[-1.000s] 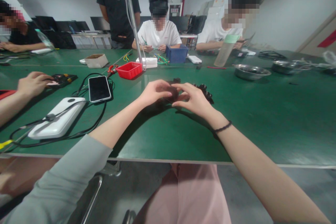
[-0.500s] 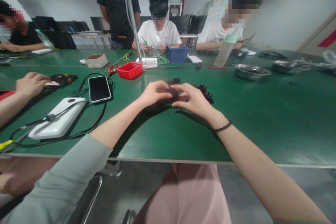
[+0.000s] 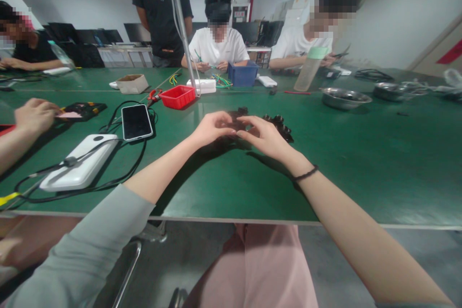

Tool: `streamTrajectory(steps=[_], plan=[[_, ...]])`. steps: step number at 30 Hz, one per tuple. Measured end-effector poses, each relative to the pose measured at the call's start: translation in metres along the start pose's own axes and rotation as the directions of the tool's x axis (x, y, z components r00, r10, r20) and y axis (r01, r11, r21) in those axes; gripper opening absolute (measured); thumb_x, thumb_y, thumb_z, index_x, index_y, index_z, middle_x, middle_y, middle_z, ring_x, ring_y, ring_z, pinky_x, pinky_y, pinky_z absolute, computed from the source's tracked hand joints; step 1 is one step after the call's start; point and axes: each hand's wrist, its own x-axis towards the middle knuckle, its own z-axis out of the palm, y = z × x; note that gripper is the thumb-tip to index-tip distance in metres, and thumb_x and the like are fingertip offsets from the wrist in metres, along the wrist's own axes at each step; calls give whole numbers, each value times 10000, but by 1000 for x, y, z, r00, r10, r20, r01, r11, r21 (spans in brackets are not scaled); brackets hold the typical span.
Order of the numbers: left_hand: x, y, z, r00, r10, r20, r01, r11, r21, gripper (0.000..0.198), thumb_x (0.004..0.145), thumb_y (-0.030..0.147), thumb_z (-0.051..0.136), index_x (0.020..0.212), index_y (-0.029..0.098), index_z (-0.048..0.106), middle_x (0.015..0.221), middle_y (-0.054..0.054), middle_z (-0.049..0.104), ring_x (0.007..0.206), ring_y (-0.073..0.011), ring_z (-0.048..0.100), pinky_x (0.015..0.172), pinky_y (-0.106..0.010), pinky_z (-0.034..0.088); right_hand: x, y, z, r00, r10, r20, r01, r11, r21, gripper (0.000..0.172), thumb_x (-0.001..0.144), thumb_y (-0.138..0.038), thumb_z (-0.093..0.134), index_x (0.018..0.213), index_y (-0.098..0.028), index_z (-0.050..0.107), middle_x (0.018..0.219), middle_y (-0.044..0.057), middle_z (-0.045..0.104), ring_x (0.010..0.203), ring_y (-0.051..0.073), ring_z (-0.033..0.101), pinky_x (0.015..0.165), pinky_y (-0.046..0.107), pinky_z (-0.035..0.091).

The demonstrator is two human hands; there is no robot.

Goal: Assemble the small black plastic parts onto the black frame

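My left hand (image 3: 211, 128) and my right hand (image 3: 265, 137) meet fingertip to fingertip over the green table (image 3: 342, 163). Both have their fingers curled and pinched together around a small dark part (image 3: 238, 127) that I cannot make out. A cluster of small black parts (image 3: 279, 124) lies on the table just behind my right hand, and another dark piece (image 3: 241, 111) lies beyond the fingertips. A thin black band circles my right wrist.
A phone (image 3: 136, 121), a white power bank (image 3: 79, 161) with black cables, and a red bin (image 3: 178, 96) lie to the left. A neighbour's hand (image 3: 34, 114) rests by a black tray (image 3: 83, 109). Metal bowls (image 3: 345, 98), a blue bin (image 3: 242, 74) and seated people are farther back.
My hands stay joined in the same place, with only slight finger movement. The neighbour's hand at the left has drawn back a little from the black tray.
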Motion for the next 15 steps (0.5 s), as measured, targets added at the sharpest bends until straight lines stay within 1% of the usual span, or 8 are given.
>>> streamTrajectory(steps=[5,7,8,10,12,15], plan=[[0,-1,0,1000,6,7,-6,1000,-2,383,527,339,847,717,148,575,663,50,582,581,-68,510,611,-235,410,1,-1,1,999,40,-7,-39,998,45,252,920,-330,555,1070,-179,689,1088,99,719,942,227,683,863,390,558],[1,-1,0,1000,6,6,-6,1000,-6,384,524,334,847,715,147,571,663,50,583,577,-66,514,605,-232,413,1,-1,2,996,90,-8,-89,990,109,233,921,-331,546,1012,-179,698,1065,94,720,929,222,692,818,368,577],[1,-2,1,1000,8,3,-8,1000,-13,385,522,329,847,714,146,569,666,50,583,577,-65,519,603,-231,415,1,0,3,992,123,-1,-121,980,158,228,919,-342,548,984,-182,698,1050,88,721,892,215,700,779,355,589],[1,-2,1,1000,17,2,-17,999,-27,385,519,319,849,711,144,565,678,47,586,592,-69,538,609,-231,424,2,1,5,980,197,23,-196,943,271,230,913,-380,565,943,-190,690,1006,72,725,781,192,710,701,332,604],[1,-3,1,1000,25,3,-24,999,-40,384,520,313,850,710,143,563,698,40,594,622,-79,568,631,-238,443,2,3,8,962,269,53,-269,887,375,233,890,-418,608,923,-199,679,947,52,732,694,174,710,668,327,613],[1,-3,1,1000,20,15,-19,998,-57,383,524,306,851,721,142,566,731,28,613,678,-103,615,690,-265,480,4,2,11,924,369,98,-366,785,499,219,850,-411,679,908,-200,667,863,37,735,651,170,715,659,330,625]])
